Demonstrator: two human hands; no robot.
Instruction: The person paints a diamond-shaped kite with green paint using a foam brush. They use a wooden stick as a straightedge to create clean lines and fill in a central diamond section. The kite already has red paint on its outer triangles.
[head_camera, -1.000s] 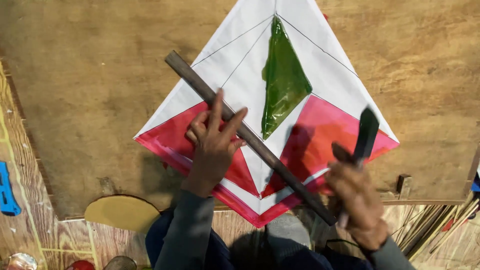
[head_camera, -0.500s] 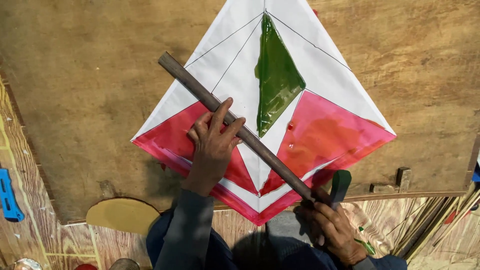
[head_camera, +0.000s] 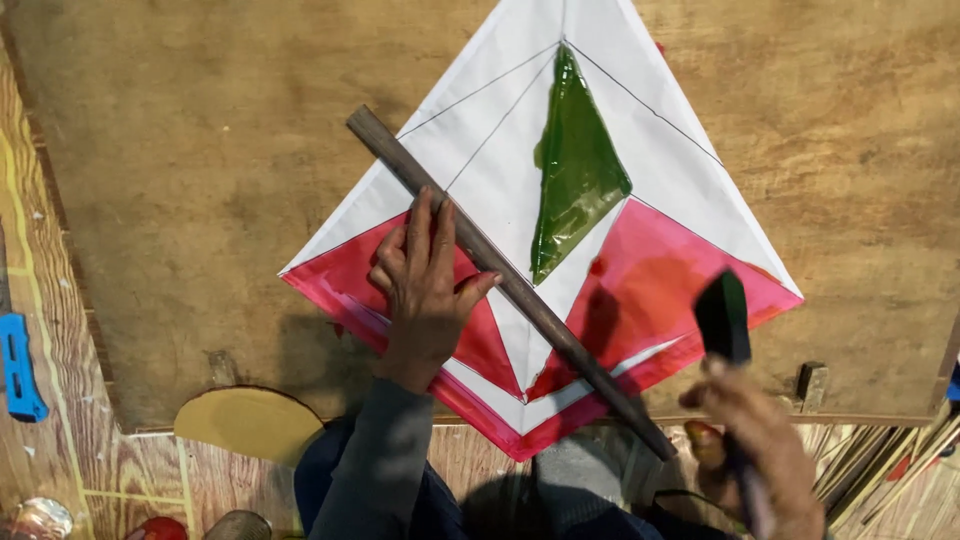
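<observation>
A diamond-shaped paper kite (head_camera: 640, 120), white on top, pink-red below, with a green diamond patch (head_camera: 575, 170) in its middle, lies flat on a brown board (head_camera: 200, 150). A long dark wooden stick (head_camera: 560, 330) lies slantwise over the kite. My left hand (head_camera: 425, 285) presses flat on the pink part, its thumb against the stick. My right hand (head_camera: 755, 450), blurred, is raised at the lower right, holding a dark flat-headed tool (head_camera: 722, 315) just over the kite's right pink corner.
A blue object (head_camera: 18, 365) lies at the left edge on patterned flooring. A round yellow-tan disc (head_camera: 245, 420) sits by my knee. Thin bamboo sticks (head_camera: 880, 470) are bundled at the lower right. A small wooden block (head_camera: 812, 382) stands at the board's front edge.
My right hand dropped down toward my lap with the dark tool, then came back up over the kite's right corner. The left hand and stick stayed in place.
</observation>
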